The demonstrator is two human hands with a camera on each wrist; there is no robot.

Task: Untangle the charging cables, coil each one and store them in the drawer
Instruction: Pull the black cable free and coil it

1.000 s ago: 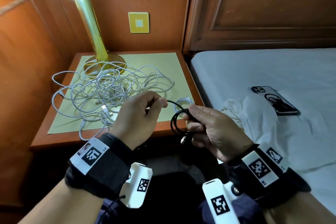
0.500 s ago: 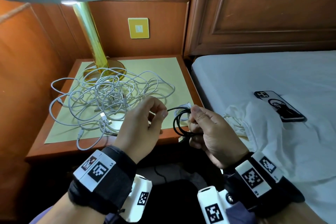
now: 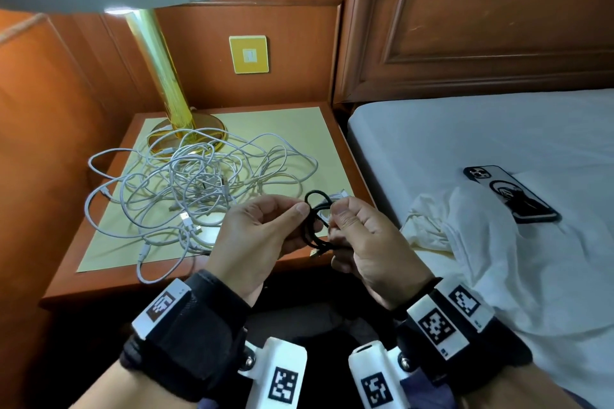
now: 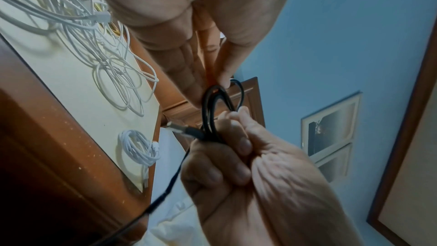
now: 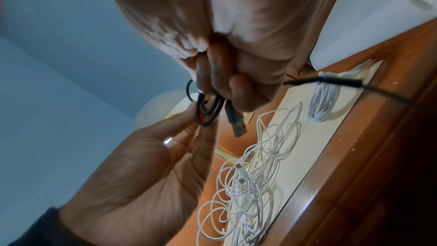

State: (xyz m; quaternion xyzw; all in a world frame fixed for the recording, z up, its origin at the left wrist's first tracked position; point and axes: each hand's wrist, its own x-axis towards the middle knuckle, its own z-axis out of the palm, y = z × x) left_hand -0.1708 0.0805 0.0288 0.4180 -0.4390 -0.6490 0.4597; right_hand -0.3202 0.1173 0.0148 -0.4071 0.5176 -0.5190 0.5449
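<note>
Now that your hands have closed together, your left hand pinches and right hand clenches the thin black charging cable, nearly coiled

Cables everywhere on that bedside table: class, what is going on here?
A person is coiling a black cable in front of the bedside table. The right hand grips the loops, and the left hand pinches the top loop. One white cable lies coiled on the table. The other white cables lie tangled beside the lamp.
</note>
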